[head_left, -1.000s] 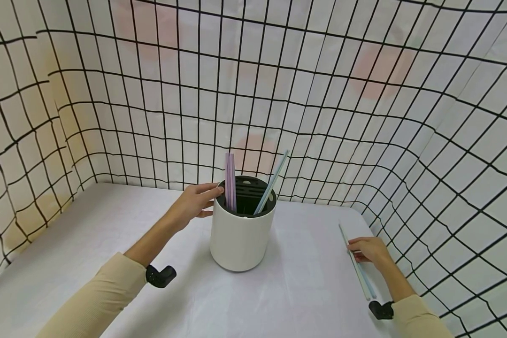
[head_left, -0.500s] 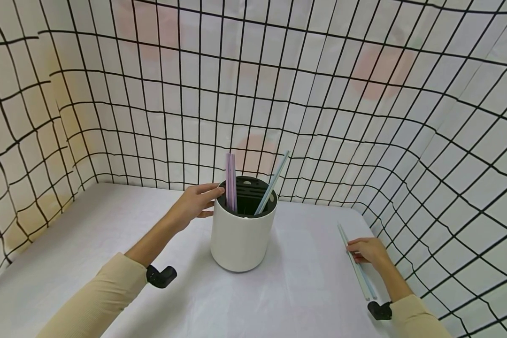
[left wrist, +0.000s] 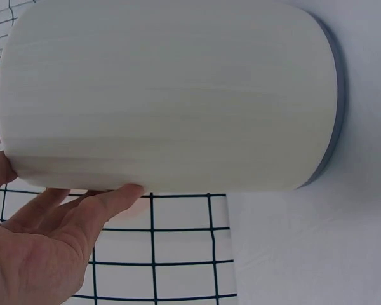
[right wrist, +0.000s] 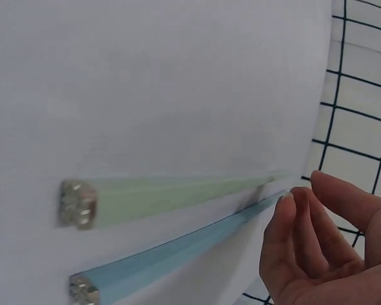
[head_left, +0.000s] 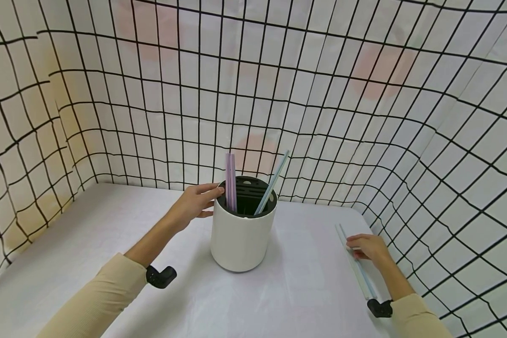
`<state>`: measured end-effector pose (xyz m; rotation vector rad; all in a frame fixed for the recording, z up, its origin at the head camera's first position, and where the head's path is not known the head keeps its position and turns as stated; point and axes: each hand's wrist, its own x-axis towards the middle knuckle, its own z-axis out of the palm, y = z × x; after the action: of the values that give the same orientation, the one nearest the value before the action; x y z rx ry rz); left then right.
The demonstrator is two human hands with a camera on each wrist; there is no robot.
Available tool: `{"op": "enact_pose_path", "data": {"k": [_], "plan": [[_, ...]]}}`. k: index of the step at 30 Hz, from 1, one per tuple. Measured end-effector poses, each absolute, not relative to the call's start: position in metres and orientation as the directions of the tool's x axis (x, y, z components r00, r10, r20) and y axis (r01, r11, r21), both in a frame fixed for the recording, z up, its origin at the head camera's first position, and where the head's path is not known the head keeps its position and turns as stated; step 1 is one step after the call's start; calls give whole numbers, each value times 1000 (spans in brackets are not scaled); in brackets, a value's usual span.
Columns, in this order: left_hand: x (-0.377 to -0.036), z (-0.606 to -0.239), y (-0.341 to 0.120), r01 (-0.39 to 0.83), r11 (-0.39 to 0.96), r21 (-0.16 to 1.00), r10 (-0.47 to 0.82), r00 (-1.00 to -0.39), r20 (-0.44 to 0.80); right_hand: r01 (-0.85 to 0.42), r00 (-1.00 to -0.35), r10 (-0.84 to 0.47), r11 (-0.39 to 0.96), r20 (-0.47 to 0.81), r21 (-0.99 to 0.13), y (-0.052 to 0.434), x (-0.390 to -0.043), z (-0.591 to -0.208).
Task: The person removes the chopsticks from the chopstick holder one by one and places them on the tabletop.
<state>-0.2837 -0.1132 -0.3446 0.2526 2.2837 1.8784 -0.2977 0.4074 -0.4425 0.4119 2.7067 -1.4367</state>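
Pale green stick (right wrist: pixel 178 192) and pale blue stick (right wrist: pixel 178 244) at the fingertips

Right hand (head_left: pixel 369 247), fingers loosely curled, touches them; they've slid slightly left. Left hand (head_left: pixel 192 203), fingers straight, rests unmoved against the white holder (head_left: pixel 241 237).

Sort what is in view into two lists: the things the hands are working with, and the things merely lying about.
In hand:
left hand, fingers straight against the white holder
right hand at the green chopstick and blue chopstick lying on the table
purple chopsticks and a blue chopstick standing in the holder

Lying about:
white tablecloth
grid-patterned backdrop
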Motion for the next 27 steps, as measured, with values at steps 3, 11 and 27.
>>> {"op": "enact_pose_path", "data": {"k": [3,11,27], "plan": [[-283,-344,-113,24,193,981,240,-971,-24,239,-969,189,531,-162,-813,401,-299,-434],[-282,-344,-113,24,183,983,246,-969,-22,95,-995,63,529,-72,-843,361,-300,-391],[-284,-347,-114,26,164,986,248,-969,-15,-51,-997,-78,394,22,-918,261,-291,-316]]}}
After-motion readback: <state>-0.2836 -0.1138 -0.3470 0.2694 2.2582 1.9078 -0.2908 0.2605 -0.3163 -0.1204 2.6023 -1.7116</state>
